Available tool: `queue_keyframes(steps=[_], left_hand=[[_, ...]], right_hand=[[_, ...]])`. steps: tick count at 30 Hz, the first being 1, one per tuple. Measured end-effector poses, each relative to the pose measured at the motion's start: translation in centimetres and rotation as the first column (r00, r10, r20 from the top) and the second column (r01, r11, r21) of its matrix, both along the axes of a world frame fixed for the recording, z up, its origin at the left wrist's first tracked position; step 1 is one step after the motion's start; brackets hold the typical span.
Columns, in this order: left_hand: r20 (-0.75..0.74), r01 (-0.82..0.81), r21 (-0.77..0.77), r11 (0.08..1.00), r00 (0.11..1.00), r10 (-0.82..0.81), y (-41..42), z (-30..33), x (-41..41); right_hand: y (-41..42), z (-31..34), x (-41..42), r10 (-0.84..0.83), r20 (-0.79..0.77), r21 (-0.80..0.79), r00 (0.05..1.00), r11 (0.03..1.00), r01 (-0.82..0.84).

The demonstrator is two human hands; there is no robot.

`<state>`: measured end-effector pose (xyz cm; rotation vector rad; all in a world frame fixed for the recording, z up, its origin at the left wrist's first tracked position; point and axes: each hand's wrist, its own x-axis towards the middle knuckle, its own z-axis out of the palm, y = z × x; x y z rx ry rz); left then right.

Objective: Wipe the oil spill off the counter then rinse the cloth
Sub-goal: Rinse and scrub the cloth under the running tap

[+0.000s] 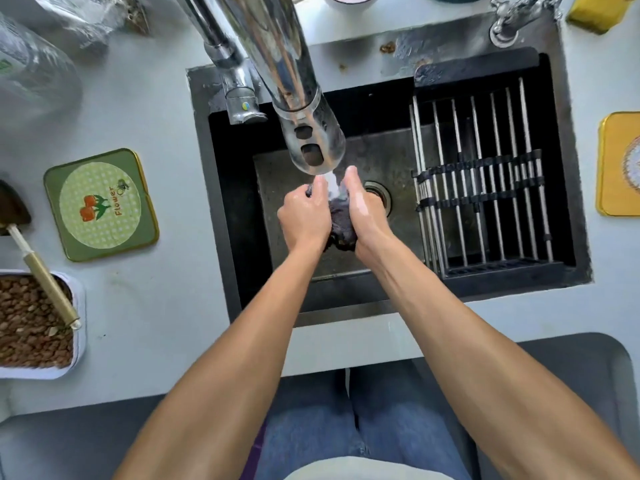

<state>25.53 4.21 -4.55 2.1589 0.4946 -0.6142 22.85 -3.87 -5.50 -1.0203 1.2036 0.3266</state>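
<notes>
A dark, wet cloth point(341, 228) is bunched between both of my hands over the black sink point(346, 299). My left hand point(304, 216) grips its left side with curled fingers. My right hand point(363, 211) grips its right side, thumb pointing up. Water runs from the chrome faucet head point(313, 140) onto the top of the cloth between my hands. Most of the cloth is hidden by my palms. The drain point(379, 192) lies just right of my right hand.
A metal drying rack point(485, 188) fills the sink's right part. On the grey counter point(166, 299) at left lie a green flower coaster point(100, 206) and a tray of brown pellets point(34, 327) with a scoop handle point(48, 285). A yellow coaster point(620, 164) sits far right.
</notes>
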Motion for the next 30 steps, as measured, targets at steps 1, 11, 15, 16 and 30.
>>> queue_keyframes(steps=[1, 11, 15, 16, 30], left_hand=[[0.018, -0.029, -0.045, 0.999, 0.999, 0.030, -0.5, 0.4, -0.7], [-0.010, 0.098, 0.106, 0.990, 0.995, -0.097, -0.4, -1.4, 2.6], [-0.011, 0.001, -0.012, 1.000, 1.000, -0.002, -0.3, -0.4, 1.4], [0.006, -0.004, -0.049, 0.999, 1.000, 0.005, -0.7, 0.1, 0.8], [-0.224, -0.307, -0.252, 0.918, 0.941, 0.253, 0.9, -2.2, 1.4]], right_hand=[[-0.6, -0.2, 0.4, -0.051, 0.003, 0.029, 0.999, 0.998, 0.051], [0.9, -0.4, 0.4, -0.037, 0.050, 0.133, 0.998, 0.991, 0.030], [-0.7, 0.0, 1.4, -0.007, 0.156, -0.015, 0.988, 1.000, 0.010], [-1.1, 0.0, 1.9, -0.020, 0.133, -0.051, 0.991, 0.998, 0.027], [-0.7, 0.0, 1.8, -0.012, 0.133, 0.011, 0.991, 1.000, 0.011]])
